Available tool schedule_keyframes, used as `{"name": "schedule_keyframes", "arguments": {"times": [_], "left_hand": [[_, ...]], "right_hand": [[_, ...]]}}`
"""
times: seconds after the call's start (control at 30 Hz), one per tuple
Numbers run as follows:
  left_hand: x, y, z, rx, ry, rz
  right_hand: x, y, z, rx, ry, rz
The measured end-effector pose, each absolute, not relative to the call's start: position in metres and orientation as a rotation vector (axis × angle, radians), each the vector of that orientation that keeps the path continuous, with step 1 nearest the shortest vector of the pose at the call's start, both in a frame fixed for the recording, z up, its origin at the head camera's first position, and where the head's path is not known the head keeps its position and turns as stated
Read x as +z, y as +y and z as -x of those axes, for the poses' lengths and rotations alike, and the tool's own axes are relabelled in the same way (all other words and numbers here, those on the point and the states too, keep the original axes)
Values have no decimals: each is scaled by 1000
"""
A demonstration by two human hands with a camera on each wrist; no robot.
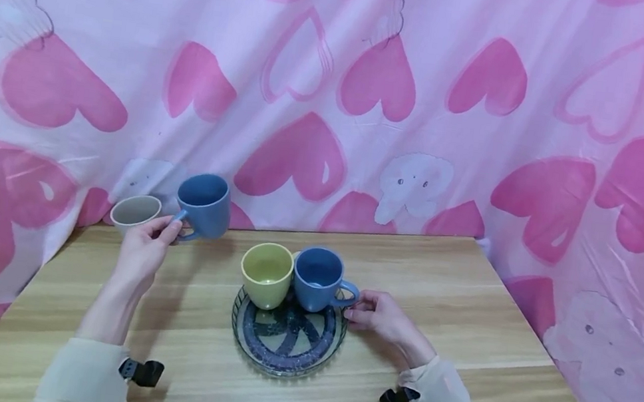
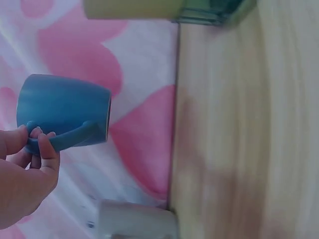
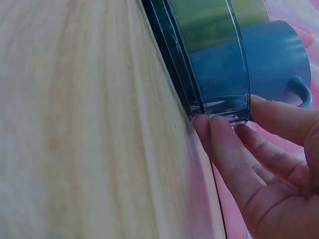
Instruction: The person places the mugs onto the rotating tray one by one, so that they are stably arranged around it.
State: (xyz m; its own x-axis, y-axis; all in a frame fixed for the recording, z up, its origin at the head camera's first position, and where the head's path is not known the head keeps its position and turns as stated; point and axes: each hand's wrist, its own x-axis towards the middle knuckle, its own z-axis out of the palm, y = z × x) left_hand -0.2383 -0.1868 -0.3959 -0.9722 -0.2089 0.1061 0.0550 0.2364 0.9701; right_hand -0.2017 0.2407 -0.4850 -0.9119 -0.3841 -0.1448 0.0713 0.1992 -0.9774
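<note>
My left hand pinches the handle of a blue mug, holding it upright above the table at the back left. The same mug shows side-on in the left wrist view, the handle between thumb and fingers. A round glass tray with a dark patterned base sits mid-table. Toward its back stand a yellow-green mug and a second blue mug, side by side, its handle facing right. My right hand pinches the tray's right edge; the right wrist view shows thumb and fingers on the clear rim.
A whitish mug stands at the table's back left corner, just behind my left hand and partly hidden by it. Pink heart-patterned cloth hangs along the back and sides of the wooden table.
</note>
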Motion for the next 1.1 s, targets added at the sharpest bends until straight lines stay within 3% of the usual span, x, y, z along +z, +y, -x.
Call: {"name": "schedule_keyframes", "arguments": {"times": [0.67,1.1], "left_hand": [[-360,-161,165,-2154,-2046,330],[-379,-122,128,-2347,-2162,543]], "right_hand": [[-486,236,201,-1774,2105,315],[-486,240,199,-1791,2119,313]]}}
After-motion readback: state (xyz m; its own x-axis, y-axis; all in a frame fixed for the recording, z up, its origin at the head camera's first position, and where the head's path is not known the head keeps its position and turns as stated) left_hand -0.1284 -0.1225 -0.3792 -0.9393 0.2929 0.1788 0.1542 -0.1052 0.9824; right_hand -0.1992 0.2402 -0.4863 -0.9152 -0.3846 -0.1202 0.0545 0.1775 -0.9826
